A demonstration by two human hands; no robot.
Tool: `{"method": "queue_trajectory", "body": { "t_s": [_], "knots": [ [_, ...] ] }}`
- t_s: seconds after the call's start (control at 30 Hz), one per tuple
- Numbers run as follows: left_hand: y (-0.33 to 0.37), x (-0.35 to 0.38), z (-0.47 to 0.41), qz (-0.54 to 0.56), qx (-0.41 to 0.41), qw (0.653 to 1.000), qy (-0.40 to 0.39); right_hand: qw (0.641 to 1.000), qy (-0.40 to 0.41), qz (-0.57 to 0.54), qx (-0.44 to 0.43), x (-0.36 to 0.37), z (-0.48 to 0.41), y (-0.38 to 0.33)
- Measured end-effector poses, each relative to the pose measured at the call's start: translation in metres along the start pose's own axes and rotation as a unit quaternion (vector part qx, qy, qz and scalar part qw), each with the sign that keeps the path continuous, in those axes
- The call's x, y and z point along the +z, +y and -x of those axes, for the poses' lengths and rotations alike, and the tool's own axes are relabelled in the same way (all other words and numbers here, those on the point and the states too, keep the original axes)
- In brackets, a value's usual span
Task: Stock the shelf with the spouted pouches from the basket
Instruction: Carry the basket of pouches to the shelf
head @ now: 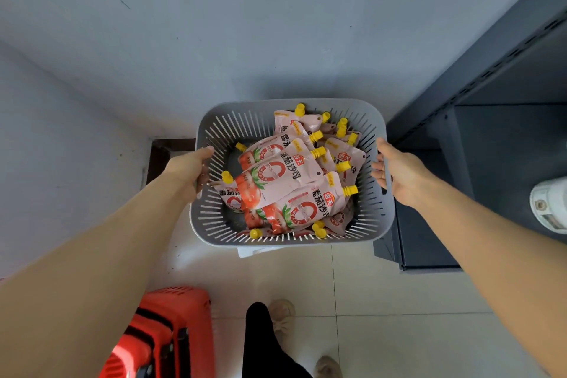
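At the far left, low in the view, a red plastic crate (pixel 159 334) stands on the tiled floor (pixel 383 285), well apart from the work. Moving right, the left hand (pixel 187 170) is closed on the left rim of the grey slotted basket (pixel 214 135), thumb over the top edge and fingers (pixel 201 182) curled under and outside the wall, so it grips the basket and no pouch. The basket appears to be held up above the floor, though that is hard to be sure of from above. Inside it lie the spouted pouches (pixel 288 181), a loose heap of pink and red tomato-sauce packs with yellow caps (pixel 349 190), overlapping at all angles and piled toward the right and rear. They look like soft, flexible film full of sauce: each one light, but the load together probably weighty, so a two-handed carry makes sense. The film is glossy and likely slippery, and a pouch would sag if pinched at a corner; the stiff spout collar under the cap, or a grip across the body, seems the safest hold. Squeezing hard risks stressing the seams. Further right, the right hand (pixel 395 173) grips the opposite rim, fingers wrapped under the edge, palm against the wall. Beyond it, at the right edge, stands the dark grey metal shelf (pixel 491 132), its visible boards bare of pouches, with a white object (pixel 549 202) partly in view.
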State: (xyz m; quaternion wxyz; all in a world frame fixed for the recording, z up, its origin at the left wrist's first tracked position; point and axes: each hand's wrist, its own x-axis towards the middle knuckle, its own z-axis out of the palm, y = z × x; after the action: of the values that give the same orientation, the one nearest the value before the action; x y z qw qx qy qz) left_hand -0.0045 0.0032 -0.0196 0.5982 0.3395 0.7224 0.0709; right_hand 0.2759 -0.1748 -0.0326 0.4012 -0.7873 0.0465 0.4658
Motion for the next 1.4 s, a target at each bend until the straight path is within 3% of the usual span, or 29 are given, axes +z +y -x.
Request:
{"method": "queue_trajectory", "body": {
  "t_s": [0.3,0.5,0.87,1.17,1.4],
  "knots": [
    [-0.009,-0.013,0.050,0.071,-0.027,0.997,-0.014,0.995,0.068,-0.068,0.028,-0.018,0.037,0.027],
    [-0.007,-0.027,0.110,0.097,-0.052,0.994,0.020,0.987,0.111,-0.080,0.080,-0.040,0.090,0.030],
    [-0.049,-0.080,0.276,0.126,-0.095,0.987,0.042,0.993,0.044,-0.081,0.071,-0.112,0.261,0.041],
    [-0.103,-0.106,0.386,0.058,-0.120,0.990,0.038,0.990,0.048,-0.101,0.088,-0.169,0.378,0.098],
    [-0.155,-0.115,0.443,0.017,-0.057,0.998,-0.008,0.980,0.101,-0.152,0.081,-0.202,0.456,0.176]
  ]
}}
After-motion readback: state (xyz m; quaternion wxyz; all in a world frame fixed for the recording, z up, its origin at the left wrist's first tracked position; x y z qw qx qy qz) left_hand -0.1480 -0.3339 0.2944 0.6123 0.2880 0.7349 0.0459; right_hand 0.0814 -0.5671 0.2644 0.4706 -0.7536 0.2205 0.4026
